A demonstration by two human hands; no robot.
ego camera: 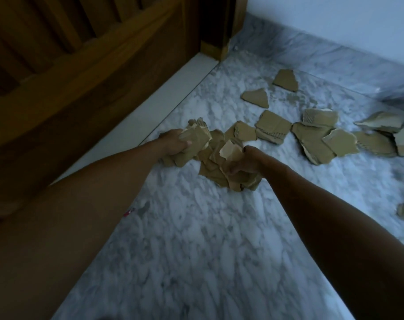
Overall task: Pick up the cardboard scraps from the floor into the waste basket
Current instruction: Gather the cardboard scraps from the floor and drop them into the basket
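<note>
- Cardboard scraps bunched in both hands: left hand (175, 144) grips a wad, right hand (245, 161) clutches a stack (217, 167).
- Risk: overfull grips shed pieces on lift.
- More scraps (316, 139) lie on marble floor (196, 239); waste basket not visible.

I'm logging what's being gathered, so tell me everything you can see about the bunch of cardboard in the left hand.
The bunch of cardboard is several torn, tan-brown scraps with ragged, paler edges, crumpled together. The left hand grips it from the near side, fingers curled round it. It sits low over the marble floor, beside the wooden door, against the pile the right hand grips.
</note>
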